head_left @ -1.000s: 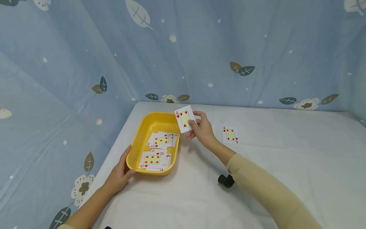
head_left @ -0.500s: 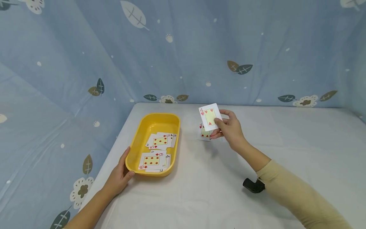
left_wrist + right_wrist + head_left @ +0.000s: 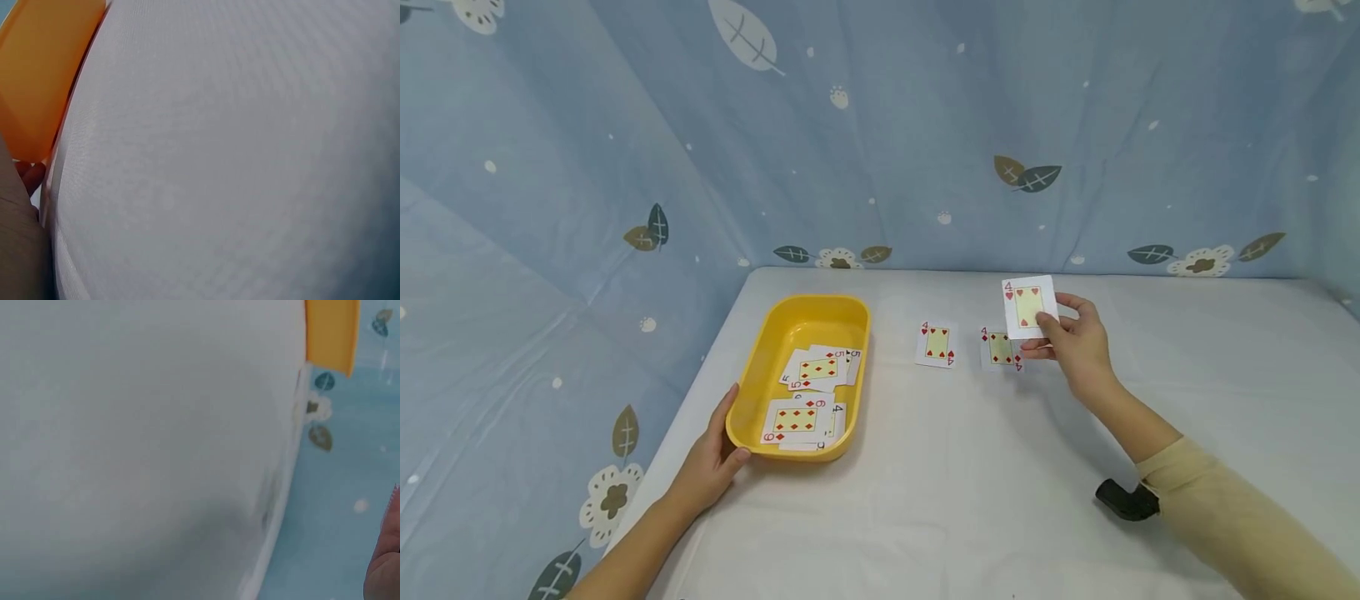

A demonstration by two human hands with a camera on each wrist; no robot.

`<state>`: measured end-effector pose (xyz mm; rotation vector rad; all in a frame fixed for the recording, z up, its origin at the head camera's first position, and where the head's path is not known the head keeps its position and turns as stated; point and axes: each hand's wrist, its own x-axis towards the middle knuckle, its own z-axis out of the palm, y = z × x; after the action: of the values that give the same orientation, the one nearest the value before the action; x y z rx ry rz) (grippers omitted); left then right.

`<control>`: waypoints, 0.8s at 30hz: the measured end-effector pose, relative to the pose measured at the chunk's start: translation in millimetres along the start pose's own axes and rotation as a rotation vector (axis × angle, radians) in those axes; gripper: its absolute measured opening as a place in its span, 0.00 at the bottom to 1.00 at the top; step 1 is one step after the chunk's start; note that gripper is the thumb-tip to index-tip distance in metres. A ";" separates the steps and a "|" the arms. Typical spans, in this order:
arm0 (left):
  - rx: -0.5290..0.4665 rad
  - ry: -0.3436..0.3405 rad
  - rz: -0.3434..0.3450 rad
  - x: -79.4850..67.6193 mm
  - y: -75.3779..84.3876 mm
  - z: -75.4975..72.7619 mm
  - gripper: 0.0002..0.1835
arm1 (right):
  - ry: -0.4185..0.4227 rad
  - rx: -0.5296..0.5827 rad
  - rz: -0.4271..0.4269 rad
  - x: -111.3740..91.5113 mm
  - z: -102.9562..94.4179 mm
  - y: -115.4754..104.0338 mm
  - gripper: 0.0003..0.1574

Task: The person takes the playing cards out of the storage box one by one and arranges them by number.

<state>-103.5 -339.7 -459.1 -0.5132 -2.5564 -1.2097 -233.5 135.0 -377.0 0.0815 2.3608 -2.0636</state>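
My right hand (image 3: 1078,346) pinches a four of hearts playing card (image 3: 1028,307) by its right side, with the thumb across its face. The raised card partly covers a four of diamonds (image 3: 1000,350) lying on the white table. Left of that lies another four of hearts (image 3: 936,343), face up. My left hand (image 3: 706,467) grips the near left corner of a yellow plastic basin (image 3: 760,358), thumb at the near rim. Inside the basin are several loose cards, with a five of diamonds (image 3: 817,369) and a six of diamonds (image 3: 795,421) uppermost.
A white cloth covers the table (image 3: 940,483). Blue patterned curtain (image 3: 910,125) hangs behind and to the left. The black wrist device (image 3: 1127,500) is under my right forearm. In the right wrist view a yellow basin wall (image 3: 331,334) shows at the top.
My right hand has carried the held four of hearts rightward from beside the basin to over the four of diamonds, uncovering the other four of hearts. The left hand stays at the basin.
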 end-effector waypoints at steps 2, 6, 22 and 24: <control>-0.003 -0.004 -0.005 0.3 -0.7 0.1 0.43 | 0.017 -0.011 0.021 1.0 -8.4 3.7 0.39; -0.002 -0.009 -0.013 -0.3 -1.4 0.0 0.43 | 0.028 -0.048 0.086 3.2 -21.9 13.5 0.41; 0.001 -0.015 -0.018 -0.7 -5.9 0.2 0.43 | -0.005 -0.337 0.233 11.6 -53.0 53.1 0.42; 0.000 -0.008 -0.019 -0.7 -4.7 0.3 0.44 | -0.007 -0.374 0.233 11.6 -53.4 55.6 0.42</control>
<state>-104.9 -342.4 -462.8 -0.4958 -2.5736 -1.2157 -241.1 195.7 -425.4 0.3273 2.5440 -1.4970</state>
